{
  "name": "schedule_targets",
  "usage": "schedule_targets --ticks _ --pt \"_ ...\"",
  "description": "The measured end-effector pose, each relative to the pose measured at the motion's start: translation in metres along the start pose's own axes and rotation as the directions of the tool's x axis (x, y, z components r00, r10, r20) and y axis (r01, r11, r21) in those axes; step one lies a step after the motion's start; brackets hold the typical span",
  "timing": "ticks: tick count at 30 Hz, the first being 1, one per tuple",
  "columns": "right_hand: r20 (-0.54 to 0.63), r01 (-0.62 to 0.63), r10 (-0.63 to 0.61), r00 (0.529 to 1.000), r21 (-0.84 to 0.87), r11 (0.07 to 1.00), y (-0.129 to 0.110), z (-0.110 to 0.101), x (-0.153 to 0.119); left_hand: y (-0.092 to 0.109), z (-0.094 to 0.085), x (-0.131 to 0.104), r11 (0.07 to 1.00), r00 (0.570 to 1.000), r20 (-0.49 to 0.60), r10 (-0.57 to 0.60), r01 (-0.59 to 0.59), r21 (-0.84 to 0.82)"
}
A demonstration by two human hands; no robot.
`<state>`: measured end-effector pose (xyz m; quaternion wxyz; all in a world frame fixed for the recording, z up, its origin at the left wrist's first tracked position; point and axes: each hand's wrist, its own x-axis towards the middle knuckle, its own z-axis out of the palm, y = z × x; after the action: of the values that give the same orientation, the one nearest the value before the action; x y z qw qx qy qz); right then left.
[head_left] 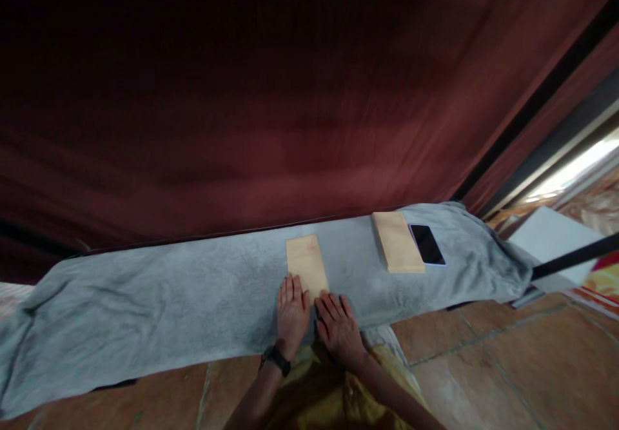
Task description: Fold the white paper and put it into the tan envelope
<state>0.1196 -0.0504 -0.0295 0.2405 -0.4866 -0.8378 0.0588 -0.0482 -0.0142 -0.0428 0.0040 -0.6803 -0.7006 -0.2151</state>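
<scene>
A flat tan paper envelope [306, 259] with a small reddish mark near its top lies on the grey cloth [193, 301]. My left hand [293, 311], with a dark watch on its wrist, rests palm down over the envelope's lower left edge, fingers stretched out. At the lower right corner of the envelope, my right hand [340, 328] lies palm down with its fingers spread. Farther right is a stack of similar tan envelopes [397, 242], and a dark-screened phone [427, 244] lies right beside it.
A dark red curtain [300, 146] hangs behind the cloth-covered surface. At the right stand a black bar [575, 257] and a white box-like object [556, 243]. Brown floor tiles [474, 372] show below the cloth.
</scene>
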Motion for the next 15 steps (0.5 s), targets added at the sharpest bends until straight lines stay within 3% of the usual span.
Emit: schedule_targets --ticks 4,8,10,15 --pt "0.009 0.010 -0.010 1.000 -0.014 1.000 -0.002 0.003 0.000 0.006 -0.020 -0.035 0.998 1.000 -0.005 -0.030 0.030 0.060" --pt "0.002 0.032 -0.032 0.999 -0.027 0.999 -0.002 0.004 -0.001 0.013 -0.026 -0.043 0.986 0.980 0.106 0.165 -0.168 0.019" --pt "-0.003 0.038 -0.038 0.999 -0.026 0.999 -0.001 0.005 -0.002 0.012 -0.024 -0.046 0.979 0.969 0.145 0.201 -0.202 -0.008" --pt "-0.011 0.014 -0.014 1.000 -0.027 1.000 -0.002 0.007 -0.002 0.005 -0.020 -0.044 0.995 0.999 0.044 -0.007 0.011 -0.103"
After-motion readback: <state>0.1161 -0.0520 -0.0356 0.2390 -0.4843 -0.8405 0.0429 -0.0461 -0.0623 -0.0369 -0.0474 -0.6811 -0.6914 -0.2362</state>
